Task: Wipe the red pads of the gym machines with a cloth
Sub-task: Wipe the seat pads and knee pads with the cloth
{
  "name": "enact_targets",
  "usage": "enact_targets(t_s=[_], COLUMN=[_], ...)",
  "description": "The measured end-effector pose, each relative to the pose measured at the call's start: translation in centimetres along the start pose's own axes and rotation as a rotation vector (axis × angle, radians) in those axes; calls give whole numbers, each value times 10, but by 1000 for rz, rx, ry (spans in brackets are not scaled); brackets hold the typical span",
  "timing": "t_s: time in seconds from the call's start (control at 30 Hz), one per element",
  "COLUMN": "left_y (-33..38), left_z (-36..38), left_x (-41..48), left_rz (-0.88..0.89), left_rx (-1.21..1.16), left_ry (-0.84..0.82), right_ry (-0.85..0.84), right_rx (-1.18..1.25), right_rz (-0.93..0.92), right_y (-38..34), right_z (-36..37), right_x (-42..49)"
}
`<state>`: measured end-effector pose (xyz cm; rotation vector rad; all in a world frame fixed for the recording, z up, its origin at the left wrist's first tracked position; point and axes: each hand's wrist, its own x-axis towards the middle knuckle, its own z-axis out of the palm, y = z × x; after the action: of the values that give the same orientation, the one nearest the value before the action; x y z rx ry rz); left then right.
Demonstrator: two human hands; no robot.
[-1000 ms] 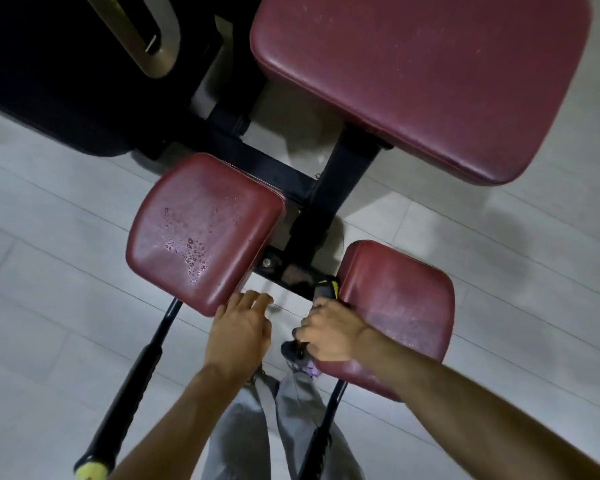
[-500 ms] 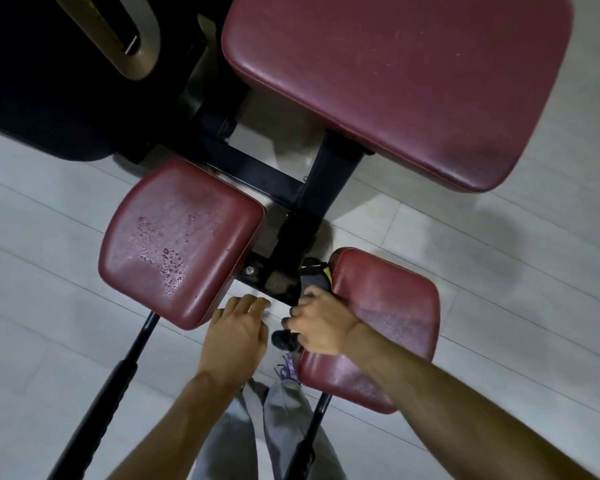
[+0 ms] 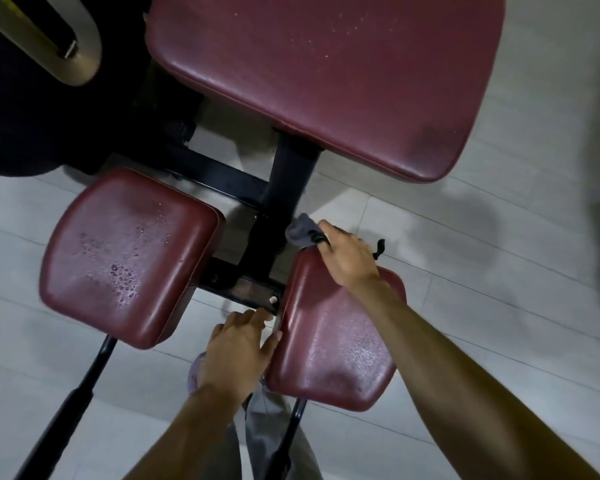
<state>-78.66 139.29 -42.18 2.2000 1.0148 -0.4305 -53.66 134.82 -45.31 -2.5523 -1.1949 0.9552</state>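
Three dark red pads belong to one black-framed gym machine. The large seat pad (image 3: 329, 71) fills the top. The left small pad (image 3: 125, 254) carries water droplets. On the far top corner of the right small pad (image 3: 336, 341) my right hand (image 3: 347, 258) holds a dark grey cloth (image 3: 302, 233), which sticks out past my fingers. My left hand (image 3: 238, 348) rests with straight fingers against the inner edge of the right pad, its thumb touching the pad's side.
A black steel frame (image 3: 243, 188) joins the pads. Black handle bars (image 3: 66, 407) run down from each small pad. A beige machine part (image 3: 73, 60) sits at the top left. My grey trouser legs (image 3: 271, 438) stand between the bars on a pale tiled floor (image 3: 499, 254).
My right hand has slid with the cloth from the right pad's inner near side up to its far top corner. My left hand moved from the left pad's edge to the right pad's inner edge.
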Motion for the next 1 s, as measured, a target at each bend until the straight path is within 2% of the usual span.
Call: enact_targets(t_s=[0.17,0.27,0.37,0.5,0.57,0.63,0.77,0.93,1.0], left_y=[15,11,6,12,16,19,23,24,24], left_z=[9,12,13,7,5,2,-1,-1,0], left_x=[16,22,20,23,23,24,22,20,20], left_rz=[-54,-142,-230,-223,-221,-217,-209,-145,-122], left_rx=[73,-7,-85,-30,-9,7,10,15,28], left_ry=[-6,-12,-19,3,-1,1,-8,-22,-27], right_ry=[13,65,53,24,-16,-28,107,370,469], right_rx=[-1,5,10,169,185,173,194,566,646], right_rz=[209,288,232,33,0,47,228,404,461], right_y=[65,74,42,-2,8,36,103,125,122], right_z=[-11,-7,4,21,16,7,0,13,23], right_x=[-25,-23,1,24,22,11,-31,-75,-93])
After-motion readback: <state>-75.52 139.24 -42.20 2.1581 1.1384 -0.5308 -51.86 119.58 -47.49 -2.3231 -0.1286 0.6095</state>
